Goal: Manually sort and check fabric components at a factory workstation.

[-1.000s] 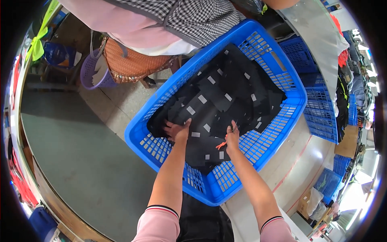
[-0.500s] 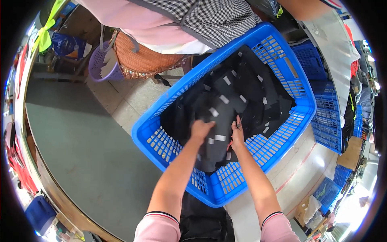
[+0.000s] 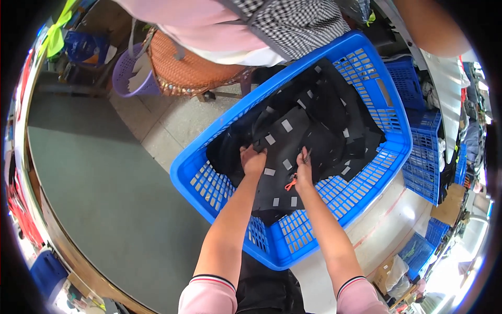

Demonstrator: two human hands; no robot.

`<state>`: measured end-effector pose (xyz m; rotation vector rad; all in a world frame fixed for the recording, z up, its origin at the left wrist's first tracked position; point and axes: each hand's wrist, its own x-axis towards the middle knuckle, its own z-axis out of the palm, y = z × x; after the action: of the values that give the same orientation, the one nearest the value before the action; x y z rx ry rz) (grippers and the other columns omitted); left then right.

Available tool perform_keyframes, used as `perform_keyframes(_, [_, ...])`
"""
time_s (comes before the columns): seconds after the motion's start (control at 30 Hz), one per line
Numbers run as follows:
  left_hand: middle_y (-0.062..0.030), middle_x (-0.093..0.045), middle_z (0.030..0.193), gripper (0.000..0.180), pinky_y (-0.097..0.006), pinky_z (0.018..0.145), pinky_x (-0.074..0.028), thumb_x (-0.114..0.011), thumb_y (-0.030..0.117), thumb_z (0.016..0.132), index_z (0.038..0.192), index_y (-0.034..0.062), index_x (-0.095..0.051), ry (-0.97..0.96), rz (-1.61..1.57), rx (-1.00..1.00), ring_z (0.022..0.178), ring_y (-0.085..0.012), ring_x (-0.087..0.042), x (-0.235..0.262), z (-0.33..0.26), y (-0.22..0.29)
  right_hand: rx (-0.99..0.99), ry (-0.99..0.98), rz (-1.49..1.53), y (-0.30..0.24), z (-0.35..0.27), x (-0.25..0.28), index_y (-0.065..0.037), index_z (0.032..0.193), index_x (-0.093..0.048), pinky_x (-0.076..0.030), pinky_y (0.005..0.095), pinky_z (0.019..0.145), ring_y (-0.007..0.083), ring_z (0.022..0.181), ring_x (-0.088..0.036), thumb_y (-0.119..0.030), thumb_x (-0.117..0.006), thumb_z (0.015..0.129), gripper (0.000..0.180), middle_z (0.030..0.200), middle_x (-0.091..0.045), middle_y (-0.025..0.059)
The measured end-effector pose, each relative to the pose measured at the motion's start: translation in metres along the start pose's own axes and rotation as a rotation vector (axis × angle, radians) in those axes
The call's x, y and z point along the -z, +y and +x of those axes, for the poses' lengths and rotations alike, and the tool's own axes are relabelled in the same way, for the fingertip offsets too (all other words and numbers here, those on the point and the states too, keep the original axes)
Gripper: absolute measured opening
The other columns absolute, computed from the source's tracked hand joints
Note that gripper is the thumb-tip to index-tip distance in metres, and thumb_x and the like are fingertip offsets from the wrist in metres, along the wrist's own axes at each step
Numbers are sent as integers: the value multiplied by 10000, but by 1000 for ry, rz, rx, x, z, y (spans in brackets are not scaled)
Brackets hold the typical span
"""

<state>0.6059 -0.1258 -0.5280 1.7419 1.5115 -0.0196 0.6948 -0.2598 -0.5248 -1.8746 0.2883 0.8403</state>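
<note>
A blue plastic basket (image 3: 384, 172) in front of me is heaped with black fabric pieces (image 3: 293, 133), many bearing small white labels. My left hand (image 3: 253, 159) is closed on the edge of a black fabric piece at the left of the heap, fingertips pinched together. To its right, my right hand (image 3: 304, 170) is closed round small dark metal thread snips (image 3: 307, 156), their tips pointing away from me. An orange-red cord (image 3: 291, 182) hangs beside that hand. The snips are partly hidden by my fingers.
A grey-green tabletop (image 3: 115, 193) lies left of the basket. Beyond it, a person in a checked apron (image 3: 298, 26) is near an orange cushioned stool (image 3: 183, 65) and a purple bin (image 3: 123, 73). Blue crates (image 3: 421, 152) are stacked at the right.
The labelled fabric under my hands has shifted and spread flatter. My left hand has moved slightly left and away from me. The orange-red cord shows more clearly. The other person's arm moved right.
</note>
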Motion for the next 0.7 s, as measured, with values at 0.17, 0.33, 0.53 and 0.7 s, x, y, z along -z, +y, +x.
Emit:
perform_keyframes(0.17, [-245,-502,1170,615,-399,925,-408,-721,174,695,1226,31,-447,30,-180,-23,1097,-389,-487,10,-17,5,-212,-52,187,-25,-18,-9,-153,1393,-350,-173,305,1071,177,1345,-233,-263,-429,961,453,1468,-259,61])
perform_keyframes(0.33, [-275,-573,1062,667,-424,874,-433,-697,121,711,1268,33,-343,-213,-340,67,1032,-420,-542,16,-40,36,-107,-6,190,-20,-1,14,-164,1371,-393,-238,312,1033,154,1293,-300,-273,-431,963,424,1419,-358,1])
perform_keyframes(0.53, [-295,-600,947,737,-433,796,-468,-618,11,726,1343,101,-225,-273,-675,-82,928,-451,-581,10,-65,48,-159,-134,335,-28,-2,28,-158,1340,-434,-346,358,990,182,1212,-409,-318,-393,974,402,1360,-419,3])
perform_keyframes(0.7, [-251,-442,1236,827,-467,997,-314,-759,326,618,1303,37,-395,-274,-491,-96,1198,-382,-375,-7,-60,64,-219,-46,263,-36,17,46,-156,1327,-446,-376,371,960,171,1173,-442,-327,-378,977,396,1310,-473,-3])
